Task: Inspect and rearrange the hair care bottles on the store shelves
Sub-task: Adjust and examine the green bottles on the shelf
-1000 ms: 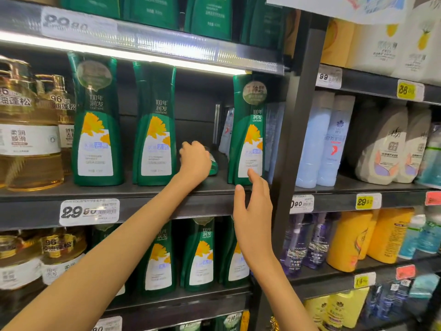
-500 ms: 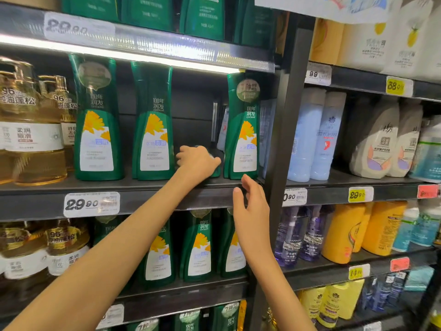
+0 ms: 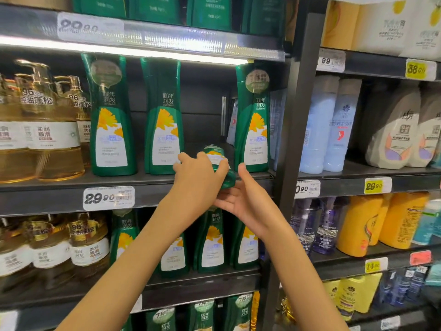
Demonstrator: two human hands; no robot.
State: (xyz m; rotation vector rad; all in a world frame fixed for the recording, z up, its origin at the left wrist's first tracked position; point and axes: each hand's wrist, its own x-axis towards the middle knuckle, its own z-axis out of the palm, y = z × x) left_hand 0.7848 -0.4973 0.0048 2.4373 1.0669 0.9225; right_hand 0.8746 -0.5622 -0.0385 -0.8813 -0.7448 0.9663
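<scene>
1. Left hand (image 3: 200, 180) is on top. I see it wrapped over a green bottle (image 3: 216, 156), with the fingers curled round its body.
2. Right hand (image 3: 250, 201) sits underneath, palm up. Its fingers (image 3: 223, 199) lie fairly straight under the bottle's near end, and the thumb stands up just beside it. So it is cradling, not clamping.
3. That bottle is tipped over, not upright. Its far end points back into the bay and its near end pokes out past the lip of the middle shelf (image 3: 59, 187).
4. It lies in the gap between two upright green ones, the middle bottle (image 3: 164, 125) on its left and the right bottle (image 3: 253, 130) on its right. I can't tell whether it touches either one.
5. Further left I have a third green one, the left bottle (image 3: 111, 130), also upright. Beyond it are amber pump bottles (image 3: 47, 130) at the far left.
6. A price tag (image 3: 108, 198) reading 29.90 is clipped to the shelf lip, left of the left wrist.
7. One shelf down there are more green bottles, the lower row (image 3: 212, 244), partly hidden behind both forearms.
8. A dark post (image 3: 293, 139) splits the bays. Right of it stand pale blue bottles (image 3: 319, 130) on the same level, and yellow bottles (image 3: 358, 225) sit a shelf lower.
</scene>
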